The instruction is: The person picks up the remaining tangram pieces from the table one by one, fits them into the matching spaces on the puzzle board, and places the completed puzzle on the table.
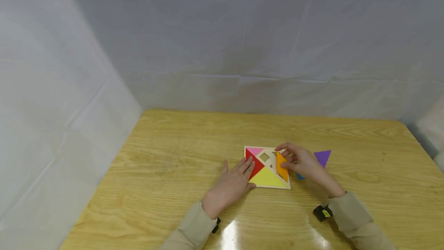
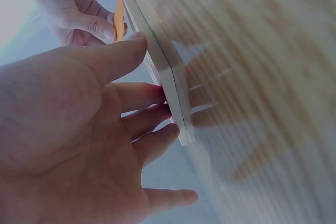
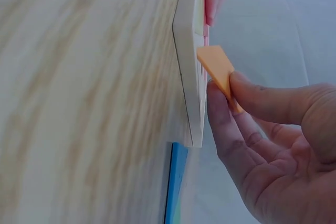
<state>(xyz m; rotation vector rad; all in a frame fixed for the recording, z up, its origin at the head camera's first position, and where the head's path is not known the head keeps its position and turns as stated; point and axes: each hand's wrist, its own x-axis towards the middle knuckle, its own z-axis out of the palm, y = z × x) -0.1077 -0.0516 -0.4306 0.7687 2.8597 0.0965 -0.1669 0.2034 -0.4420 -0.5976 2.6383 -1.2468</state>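
Note:
A square wooden tangram tray (image 1: 286,185) lies on the table, with a red triangle (image 1: 256,167), a yellow triangle (image 1: 267,178) and a pink piece (image 1: 254,151) in it. My left hand (image 1: 229,185) rests on the tray's left side, its fairly straight fingers on the red triangle and its thumb at the near edge. Between thumb and fingers, my right hand (image 1: 303,162) pinches an orange parallelogram (image 1: 281,167), tilted over the tray's right part. In the right wrist view the orange parallelogram (image 3: 216,69) has one end close to the tray; whether it touches is unclear.
Right of the tray, partly behind the right hand, lie a purple triangle (image 1: 323,157) and a blue piece (image 1: 300,176). The wooden table (image 1: 173,157) runs back to a pale hanging sheet (image 1: 208,49). Another sheet (image 1: 52,126) hangs at the left.

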